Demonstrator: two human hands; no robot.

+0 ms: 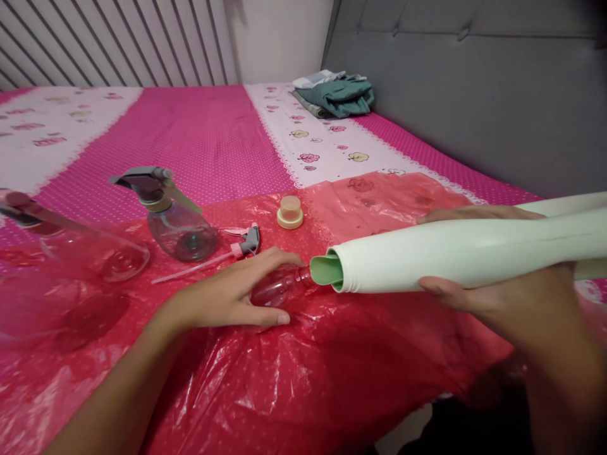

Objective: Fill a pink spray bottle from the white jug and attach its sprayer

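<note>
My right hand [497,297] is wrapped round a large pale green jug-like bottle [403,256], tipped on its side. Its green pouring spout [327,270] points left, right by the mouth of a small clear bottle [275,287]. Whether liquid flows is not visible. My left hand [227,291] curls round the clear bottle's body, thumb on the near side and fingers on the far side. Just beyond that hand lies a loose spray trigger [249,240], grey and pink, with its dip tube. A translucent cap [290,213] stands on the red plastic sheet [284,379].
A clear spray bottle with a grey trigger [183,230] stands at the left. Another spray bottle [95,243] is nearer the left edge. Folded clothes [334,95] lie at the back of the bed, against a grey headboard [455,95].
</note>
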